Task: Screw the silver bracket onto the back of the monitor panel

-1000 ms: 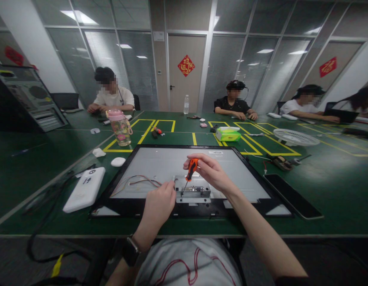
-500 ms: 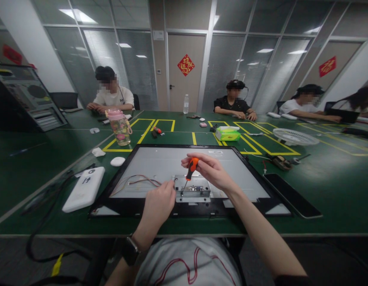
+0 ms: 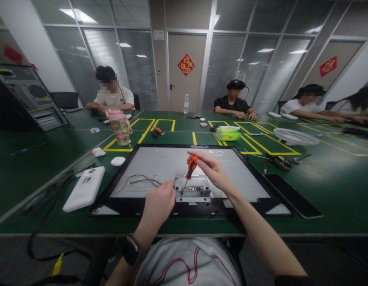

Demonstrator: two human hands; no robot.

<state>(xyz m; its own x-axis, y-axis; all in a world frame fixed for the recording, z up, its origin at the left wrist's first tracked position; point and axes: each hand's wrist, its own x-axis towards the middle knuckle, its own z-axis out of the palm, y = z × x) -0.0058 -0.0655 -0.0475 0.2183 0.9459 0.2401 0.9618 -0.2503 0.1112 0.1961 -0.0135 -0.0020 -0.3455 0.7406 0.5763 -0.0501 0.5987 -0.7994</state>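
Note:
A screwdriver (image 3: 191,168) with an orange and black handle is in my right hand (image 3: 212,169), its handle between thumb and fingers. It leans, and its tip meets the front edge of a metal bracket (image 3: 194,194). My left hand (image 3: 160,198) is closed at the bracket's left edge, fingertips pressed against it; whether they pinch more than the edge is hidden. The bracket, with a row of ports, sits on the grey back of a display panel (image 3: 243,178) with a black frame. Thin coloured wires (image 3: 142,179) lie left of the bracket.
Left of the panel lie a white power bank (image 3: 84,188) and a white case (image 3: 117,161); a pink-lidded bottle (image 3: 120,127) stands behind. A black phone (image 3: 293,195) lies right. Farther off are a tissue pack (image 3: 228,134), a white round frame (image 3: 295,136) and several seated people.
The fingers of my right hand have shifted slightly around the screwdriver handle, which has turned a little. My left hand and the panel stay in place.

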